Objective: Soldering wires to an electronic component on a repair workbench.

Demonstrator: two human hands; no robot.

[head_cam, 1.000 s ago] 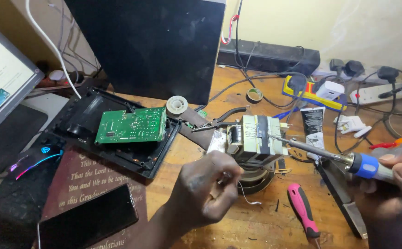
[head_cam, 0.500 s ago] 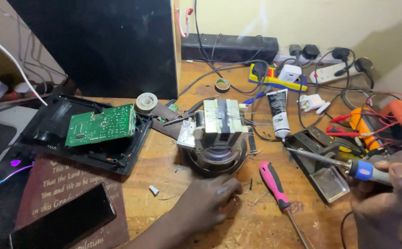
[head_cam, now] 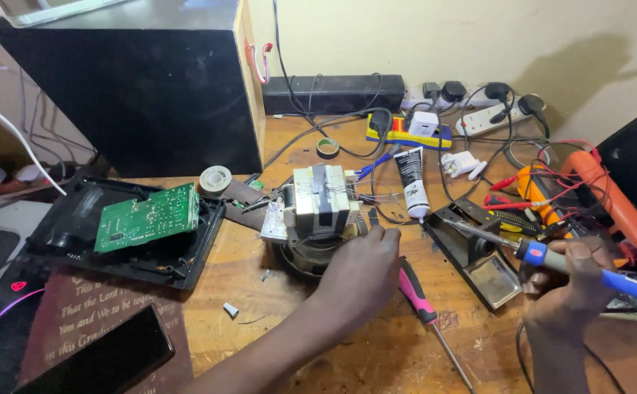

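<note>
1. Two hands work around one transformer [head_cam: 320,198], a block with a pale taped winding that sits on a dark round base near the middle of the wooden table [head_cam: 274,321].
2. The left hand [head_cam: 362,270] rests at the front right corner of the transformer, fingers curled against its lower edge and the base. Whether the fingertips pinch a wire there cannot be told, since the back of the hand hides them.
3. The right hand [head_cam: 570,288] wraps its fingers tight around the blue handle of a soldering iron [head_cam: 545,255]. The metal tip points left, over the black iron stand [head_cam: 479,259], well apart from the transformer.
4. To do this step well, I judge the left hand should press the block firmly so it cannot rock on its base, and keep its fingers off the thin leads on the right side.
5. The iron is best held low on the handle, with the tip kept off the loose cables.
6. A pink-handled screwdriver [head_cam: 417,292] lies just beside the left hand, on the table.
7. Further left, a green circuit board [head_cam: 147,217] lies tilted in an open black casing [head_cam: 187,263].
8. Behind the transformer lie a white-and-black tube [head_cam: 411,182] and a roll of tape [head_cam: 215,179].
</note>
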